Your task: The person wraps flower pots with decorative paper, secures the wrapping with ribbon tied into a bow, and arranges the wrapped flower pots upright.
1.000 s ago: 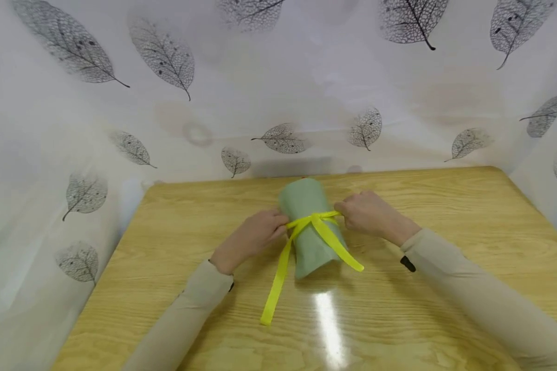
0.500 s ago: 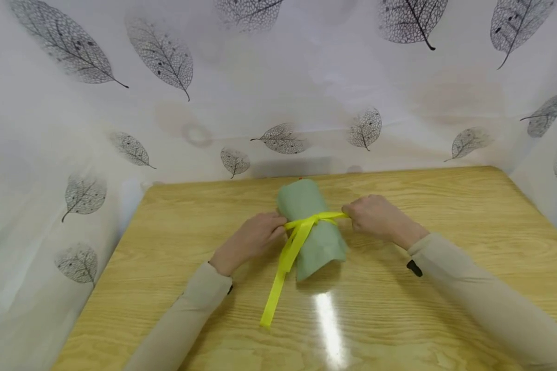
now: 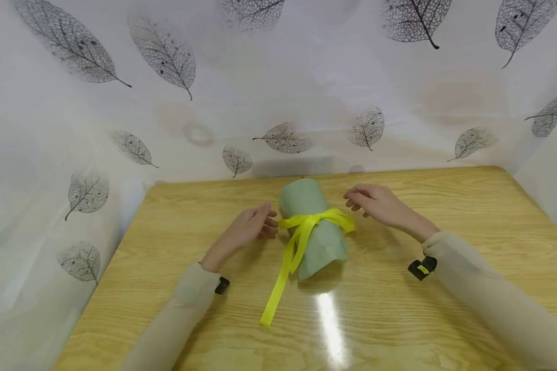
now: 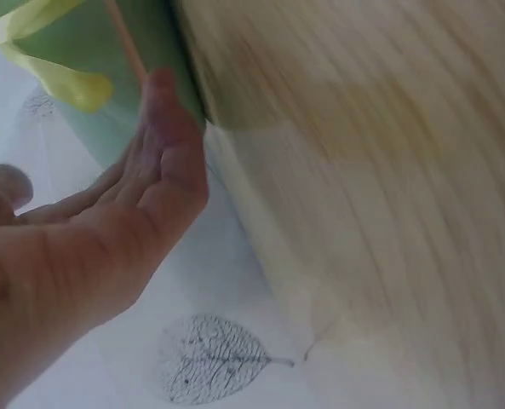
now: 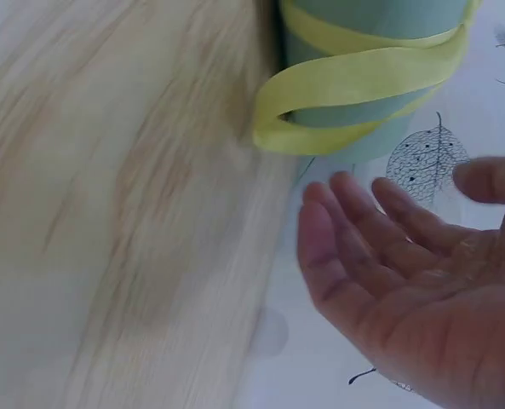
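A pale green rolled bundle (image 3: 326,245) lies on the table, tied around its middle with a bright yellow ribbon (image 3: 276,291). The ribbon forms a bow: one loop sticks out right, a shorter one left, and a long tail trails toward the front. Just left of the bow is my left hand (image 3: 251,225), fingers spread loosely and holding nothing. To the right, my right hand (image 3: 376,205) hovers with relaxed fingers, apart from the ribbon. In the right wrist view, the ribbon loop (image 5: 341,81) stands beyond the fingertips. The left wrist view shows the fingers beside the bundle (image 4: 154,30).
The wood-grain table (image 3: 185,288) reaches back to a white curtain (image 3: 306,93) printed with grey leaves, which also hangs at both sides. Small black devices (image 3: 422,268) sit at both cuffs. A bright reflection crosses the front of the table.
Both hands have let go of the ribbon and drawn slightly apart. The right side, pulled taut by the right hand half a second ago, now rests as a loose loop.
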The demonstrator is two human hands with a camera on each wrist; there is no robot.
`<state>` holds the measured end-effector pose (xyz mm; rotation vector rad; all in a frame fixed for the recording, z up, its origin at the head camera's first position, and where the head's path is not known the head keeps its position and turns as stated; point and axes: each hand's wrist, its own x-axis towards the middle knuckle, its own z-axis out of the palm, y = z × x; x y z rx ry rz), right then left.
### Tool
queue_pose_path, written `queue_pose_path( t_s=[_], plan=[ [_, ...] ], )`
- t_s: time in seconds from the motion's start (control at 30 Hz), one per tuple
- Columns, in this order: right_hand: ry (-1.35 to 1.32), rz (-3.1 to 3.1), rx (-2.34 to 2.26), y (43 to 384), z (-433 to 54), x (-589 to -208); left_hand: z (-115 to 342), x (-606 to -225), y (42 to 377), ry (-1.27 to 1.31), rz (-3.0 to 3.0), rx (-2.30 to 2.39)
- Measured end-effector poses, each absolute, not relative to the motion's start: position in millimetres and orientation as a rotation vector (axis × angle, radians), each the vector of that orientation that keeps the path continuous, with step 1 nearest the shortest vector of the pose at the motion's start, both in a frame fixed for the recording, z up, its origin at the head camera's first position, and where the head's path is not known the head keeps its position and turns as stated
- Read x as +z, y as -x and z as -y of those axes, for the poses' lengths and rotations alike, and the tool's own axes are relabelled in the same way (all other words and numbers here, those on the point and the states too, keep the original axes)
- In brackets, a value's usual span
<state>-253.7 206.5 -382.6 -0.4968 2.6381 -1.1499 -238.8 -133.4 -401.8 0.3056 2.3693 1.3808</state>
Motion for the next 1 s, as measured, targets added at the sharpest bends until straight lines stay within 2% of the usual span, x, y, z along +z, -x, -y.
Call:
queue_pose_path(
  t_s=[0.27, 0.67, 0.8, 1.0],
  plan=[
    [0.34, -2.289, -1.131, 248.7, -192.3, -379.8, 112.0, -408.0, 232.3, -0.134, -1.971, 1.456],
    [0.273, -2.091, -1.123, 238.8, -183.0, -385.8, 89.1, -409.5, 225.1, -0.159, -1.965, 1.459],
    [0.346, -2.138, -1.176, 237.4, -184.8, -388.6, 85.8, -404.8, 227.8, -0.235, -2.086, 1.516],
    [0.539, -2.265, -1.374, 238.3, -187.3, -396.7, 85.0, -392.2, 236.1, -0.564, -2.312, 1.509]
  ],
)
